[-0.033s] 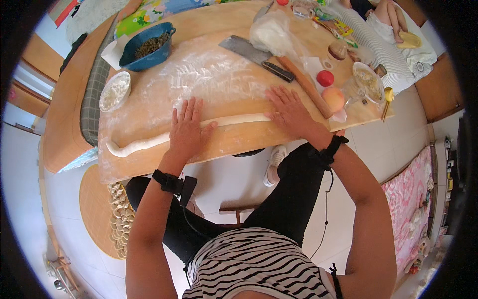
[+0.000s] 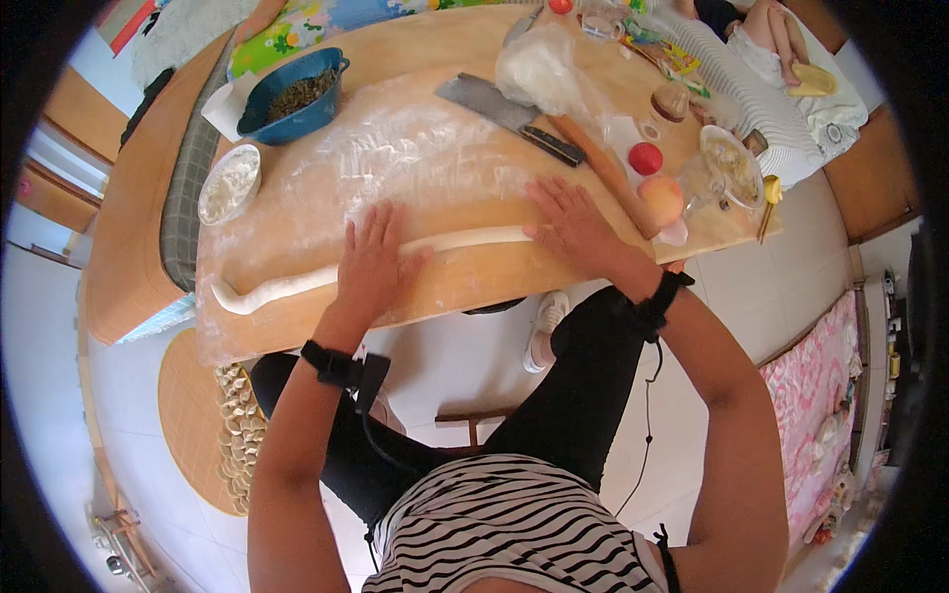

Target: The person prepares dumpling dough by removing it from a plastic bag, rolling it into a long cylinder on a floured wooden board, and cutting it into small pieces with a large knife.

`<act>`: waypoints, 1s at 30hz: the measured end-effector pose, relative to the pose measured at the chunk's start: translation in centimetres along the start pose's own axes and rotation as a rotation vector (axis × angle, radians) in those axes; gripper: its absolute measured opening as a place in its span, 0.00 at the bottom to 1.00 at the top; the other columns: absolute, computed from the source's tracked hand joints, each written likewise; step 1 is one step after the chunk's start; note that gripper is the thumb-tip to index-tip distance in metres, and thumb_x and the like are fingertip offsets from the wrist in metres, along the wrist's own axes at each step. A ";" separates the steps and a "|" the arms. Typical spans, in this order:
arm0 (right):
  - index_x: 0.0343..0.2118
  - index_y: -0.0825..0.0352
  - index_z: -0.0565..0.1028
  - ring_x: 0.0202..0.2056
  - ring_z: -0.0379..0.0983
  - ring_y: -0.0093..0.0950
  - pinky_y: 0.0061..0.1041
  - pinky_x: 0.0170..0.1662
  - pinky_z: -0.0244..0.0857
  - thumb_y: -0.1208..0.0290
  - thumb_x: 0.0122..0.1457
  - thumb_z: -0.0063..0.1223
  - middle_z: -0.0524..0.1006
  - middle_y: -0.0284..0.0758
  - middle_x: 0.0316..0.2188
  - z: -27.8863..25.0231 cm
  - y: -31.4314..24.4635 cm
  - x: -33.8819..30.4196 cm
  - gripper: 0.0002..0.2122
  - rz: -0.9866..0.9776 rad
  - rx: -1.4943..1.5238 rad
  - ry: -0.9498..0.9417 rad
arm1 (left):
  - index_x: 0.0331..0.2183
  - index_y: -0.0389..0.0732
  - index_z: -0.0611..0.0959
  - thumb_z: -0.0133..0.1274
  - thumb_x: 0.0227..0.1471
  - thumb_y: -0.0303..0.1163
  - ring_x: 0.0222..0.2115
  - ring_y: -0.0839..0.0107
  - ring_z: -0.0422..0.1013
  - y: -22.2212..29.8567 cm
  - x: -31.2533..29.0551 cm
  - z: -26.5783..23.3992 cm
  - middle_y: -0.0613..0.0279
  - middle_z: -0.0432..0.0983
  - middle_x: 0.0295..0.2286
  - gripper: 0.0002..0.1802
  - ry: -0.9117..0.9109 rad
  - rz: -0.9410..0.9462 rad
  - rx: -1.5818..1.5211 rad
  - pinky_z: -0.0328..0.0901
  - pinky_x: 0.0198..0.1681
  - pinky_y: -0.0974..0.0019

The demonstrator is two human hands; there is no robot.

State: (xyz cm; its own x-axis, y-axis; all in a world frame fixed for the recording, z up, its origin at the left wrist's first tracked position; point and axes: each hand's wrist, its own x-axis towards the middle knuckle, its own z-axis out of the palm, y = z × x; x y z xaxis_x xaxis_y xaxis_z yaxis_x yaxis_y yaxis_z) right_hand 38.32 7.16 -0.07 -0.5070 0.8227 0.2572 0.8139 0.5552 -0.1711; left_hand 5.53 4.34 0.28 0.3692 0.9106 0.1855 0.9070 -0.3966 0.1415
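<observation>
In the middle of the frame, a long white dough rope (image 2: pixel 282 288) is lying along the near edge of the wooden worktop (image 2: pixel 460 284); its left end is bending upward and the strand is running to the right, slightly rising. The left hand (image 2: pixel 374 259) is lying palm down over the rope, with fingers spread wide, and is grasping nothing. The right hand (image 2: pixel 575 229) is also staying flat and wide, palm down, at the right end of the visible rope; whether the rope is continuing under this palm, I cannot tell. A black strap is sitting around each wrist.

Toward the upper left, a white bowl (image 2: pixel 229 185) is holding white flour, and above it a blue basin (image 2: pixel 297 123) is containing a dark green chopped filling. Loose flour is covering the worktop between the basin and the hands. At the upper centre, a cleaver (image 2: pixel 482 101) is lying with its dark handle toward the lower right, near a wooden rolling pin (image 2: pixel 605 176), which is slanting down toward the right wrist. A clear plastic bag (image 2: pixel 539 67) is resting just beside the blade. To the right of the pin, an orange-pink round fruit (image 2: pixel 660 201) is sitting. At the lower left, folded dumplings (image 2: pixel 237 425) are lying in rows on a round yellow board (image 2: pixel 188 415).
</observation>
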 end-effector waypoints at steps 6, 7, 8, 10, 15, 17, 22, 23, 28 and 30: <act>0.55 0.65 0.66 0.51 0.65 0.47 0.42 0.54 0.60 0.62 0.62 0.42 0.69 0.48 0.50 -2.1 2.0 5.2 0.20 -0.008 0.087 0.148 | 0.59 0.40 0.62 0.51 0.54 0.48 0.62 0.51 0.48 1.7 -3.8 -2.6 0.49 0.53 0.61 0.37 -0.183 0.042 -0.098 0.43 0.63 0.46; 0.53 0.66 0.67 0.49 0.68 0.47 0.42 0.52 0.62 0.65 0.61 0.42 0.70 0.48 0.47 -1.7 2.7 6.8 0.19 -0.001 0.050 0.113 | 0.59 0.40 0.63 0.52 0.53 0.47 0.62 0.51 0.48 1.9 -3.8 -2.6 0.50 0.54 0.61 0.37 -0.184 0.025 -0.084 0.44 0.63 0.46; 0.52 0.67 0.68 0.46 0.70 0.46 0.41 0.50 0.64 0.68 0.60 0.42 0.71 0.48 0.44 -1.1 3.3 8.1 0.18 0.004 0.013 0.078 | 0.59 0.40 0.63 0.54 0.52 0.46 0.62 0.51 0.49 2.1 -3.8 -2.7 0.50 0.54 0.61 0.37 -0.185 0.005 -0.069 0.44 0.63 0.46; 0.50 0.67 0.69 0.42 0.72 0.45 0.42 0.46 0.66 0.72 0.58 0.42 0.73 0.47 0.39 0.4 4.4 9.6 0.17 0.054 -0.140 0.082 | 0.58 0.40 0.65 0.56 0.50 0.44 0.62 0.52 0.49 2.6 -3.5 -2.6 0.51 0.54 0.61 0.37 -0.197 -0.013 -0.091 0.45 0.63 0.46; 0.52 0.66 0.69 0.40 0.72 0.45 0.40 0.46 0.65 0.75 0.54 0.44 0.76 0.47 0.35 -0.4 5.0 11.5 0.20 0.206 -0.131 -0.085 | 0.55 0.41 0.69 0.60 0.45 0.39 0.60 0.52 0.54 3.4 -3.1 -2.3 0.50 0.58 0.58 0.35 -0.155 -0.003 -0.096 0.50 0.62 0.49; 0.52 0.65 0.69 0.35 0.73 0.43 0.41 0.43 0.66 0.73 0.53 0.46 0.76 0.47 0.32 -0.9 5.0 11.3 0.21 0.272 -0.002 -0.046 | 0.53 0.41 0.70 0.60 0.44 0.38 0.58 0.52 0.56 4.5 -2.0 -2.0 0.50 0.61 0.57 0.34 -0.143 0.051 -0.129 0.52 0.61 0.51; 0.56 0.66 0.66 0.18 0.68 0.26 0.25 0.23 0.64 0.65 0.55 0.50 0.74 0.37 0.23 -4.8 1.8 6.4 0.25 0.443 0.781 0.052 | 0.49 0.40 0.73 0.59 0.43 0.35 0.54 0.51 0.61 7.9 0.0 -0.4 0.51 0.66 0.51 0.29 -0.079 0.146 -0.230 0.59 0.56 0.54; 0.57 0.67 0.65 0.15 0.66 0.22 0.21 0.20 0.61 0.64 0.56 0.50 0.73 0.35 0.22 -7.5 0.0 4.1 0.25 0.520 0.948 0.016 | 0.48 0.40 0.73 0.59 0.43 0.35 0.53 0.51 0.62 9.0 0.8 0.0 0.51 0.67 0.50 0.28 -0.066 0.171 -0.265 0.60 0.55 0.55; 0.58 0.68 0.63 0.11 0.59 0.16 0.14 0.15 0.54 0.60 0.65 0.43 0.68 0.28 0.18 -13.1 -4.7 -5.9 0.22 0.763 1.401 0.111 | 0.44 0.40 0.76 0.59 0.44 0.34 0.48 0.51 0.66 14.8 4.6 1.7 0.52 0.71 0.45 0.23 -0.025 0.236 -0.415 0.64 0.50 0.55; 0.57 0.71 0.63 0.13 0.59 0.14 0.14 0.16 0.54 0.60 0.66 0.43 0.66 0.27 0.17 -14.0 -5.9 -8.4 0.23 0.917 1.438 0.091 | 0.42 0.40 0.77 0.59 0.44 0.34 0.46 0.51 0.67 16.2 5.5 2.1 0.53 0.72 0.43 0.21 -0.042 0.210 -0.441 0.65 0.48 0.55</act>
State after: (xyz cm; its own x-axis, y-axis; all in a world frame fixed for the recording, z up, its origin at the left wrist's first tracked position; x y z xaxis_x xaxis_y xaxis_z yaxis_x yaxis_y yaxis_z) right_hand 41.75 -4.80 12.12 0.0050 0.9305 -0.3663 -0.1105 -0.3636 -0.9250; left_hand 22.69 3.12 1.57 0.5513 0.8059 0.2160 0.6431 -0.5754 0.5053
